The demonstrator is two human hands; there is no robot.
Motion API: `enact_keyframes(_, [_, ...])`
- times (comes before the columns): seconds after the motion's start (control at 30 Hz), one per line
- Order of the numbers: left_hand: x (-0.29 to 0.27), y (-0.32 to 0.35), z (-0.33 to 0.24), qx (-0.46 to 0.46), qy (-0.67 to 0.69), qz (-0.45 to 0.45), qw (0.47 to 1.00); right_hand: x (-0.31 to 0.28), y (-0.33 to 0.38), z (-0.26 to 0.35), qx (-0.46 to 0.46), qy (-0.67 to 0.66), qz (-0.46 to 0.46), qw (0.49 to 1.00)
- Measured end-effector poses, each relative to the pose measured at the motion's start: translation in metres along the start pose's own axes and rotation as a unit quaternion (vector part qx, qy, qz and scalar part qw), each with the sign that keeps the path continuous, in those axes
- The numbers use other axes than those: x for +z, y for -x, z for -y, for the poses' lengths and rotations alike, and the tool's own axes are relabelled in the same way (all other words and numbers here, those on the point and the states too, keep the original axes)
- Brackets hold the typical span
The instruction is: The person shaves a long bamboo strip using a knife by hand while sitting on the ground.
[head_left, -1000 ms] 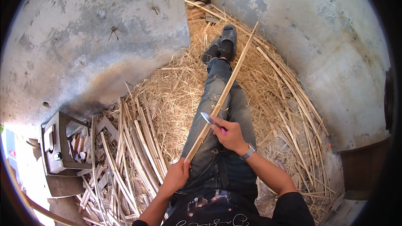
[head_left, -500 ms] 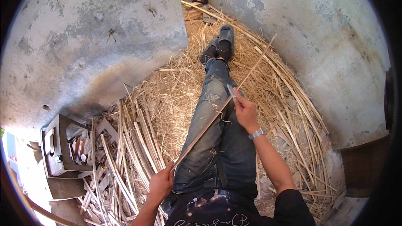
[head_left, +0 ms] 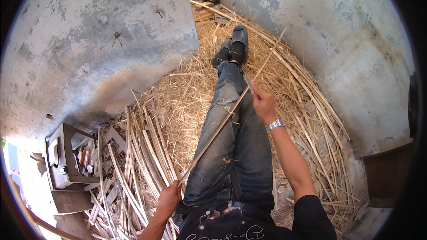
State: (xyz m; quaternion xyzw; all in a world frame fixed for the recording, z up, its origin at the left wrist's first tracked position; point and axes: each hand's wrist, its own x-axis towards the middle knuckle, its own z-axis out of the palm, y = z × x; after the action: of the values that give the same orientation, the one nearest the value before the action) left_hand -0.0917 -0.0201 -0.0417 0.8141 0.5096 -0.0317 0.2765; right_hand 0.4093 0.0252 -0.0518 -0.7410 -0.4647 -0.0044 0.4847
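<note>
A long, thin wooden strip (head_left: 208,146) slants across my legs, its far tip out over the straw beyond my knees. My left hand (head_left: 170,197) is closed around the strip's near end beside my left hip. Farther along, my right hand (head_left: 264,104) grips a small knife with a flat grey blade (head_left: 248,82). The blade lies against the strip or right beside it; exact contact cannot be made out. Thin curled shavings (head_left: 232,114) cling to my jeans (head_left: 227,93) below the strip. A metal-banded watch sits on my right wrist.
Long split strips (head_left: 151,151) are heaped on my left, and more (head_left: 311,93) lie along the right wall (head_left: 338,53). Straw-like shavings (head_left: 187,102) cover the floor. A dark open box frame (head_left: 73,155) stands at the left, below a grey wall (head_left: 102,40).
My right hand and the knife have moved away from me along the strip. The strip's far tip has swung a little to the left. My left hand stays nearly in place.
</note>
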Motion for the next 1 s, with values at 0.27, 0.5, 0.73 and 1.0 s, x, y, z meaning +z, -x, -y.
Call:
enact_keyframes(0.27, [-0.001, 0.001, -0.012, -0.017, 0.028, 0.023, 0.999, -0.006, 0.019, 0.024, -0.014, -0.077, 0.078, 0.994])
enact_keyframes(0.5, [-0.009, -0.024, -0.034, 0.026, 0.053, -0.010, 0.998, 0.015, 0.110, 0.095, -0.144, -0.073, 0.292, 0.943])
enact_keyframes(0.73, [-0.008, -0.028, -0.021, 0.021, 0.041, -0.002, 0.999, -0.011, 0.043, 0.054, 0.068, -0.111, 0.027, 0.991])
enact_keyframes(1.0, [0.006, -0.032, -0.018, 0.056, 0.077, -0.007, 0.995, -0.021, -0.031, -0.007, 0.011, -0.012, -0.057, 0.998])
